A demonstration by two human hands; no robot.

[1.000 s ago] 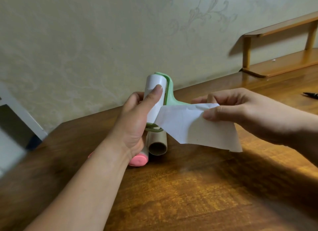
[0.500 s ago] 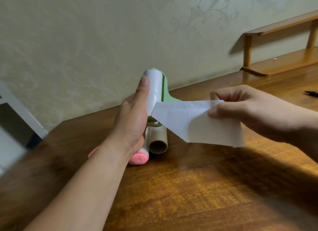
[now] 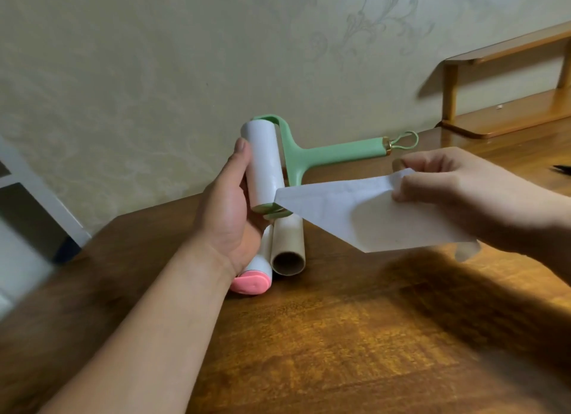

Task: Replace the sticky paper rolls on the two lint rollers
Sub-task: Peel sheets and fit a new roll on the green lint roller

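Left hand (image 3: 228, 209) grips white sticky roll (image 3: 264, 163) on green lint roller (image 3: 312, 157), held upright above tabletop (image 3: 340, 336). Right hand (image 3: 448, 191) pinches peeled sheet (image 3: 349, 216), one corner touching the roll's lower end. Cardboard core (image 3: 289, 247) and pink-capped roller (image 3: 253, 277) lie on tabletop under left hand.

No text, label, brand, number or sign can be read here. The peeled sheet (image 3: 355, 219) pinched in my right hand (image 3: 448, 191) bears faint pale markings near its upper edge, too blurred to make out as letters. The scrolls on the wallpaper (image 3: 374, 27) behind are ornament, not lettering.
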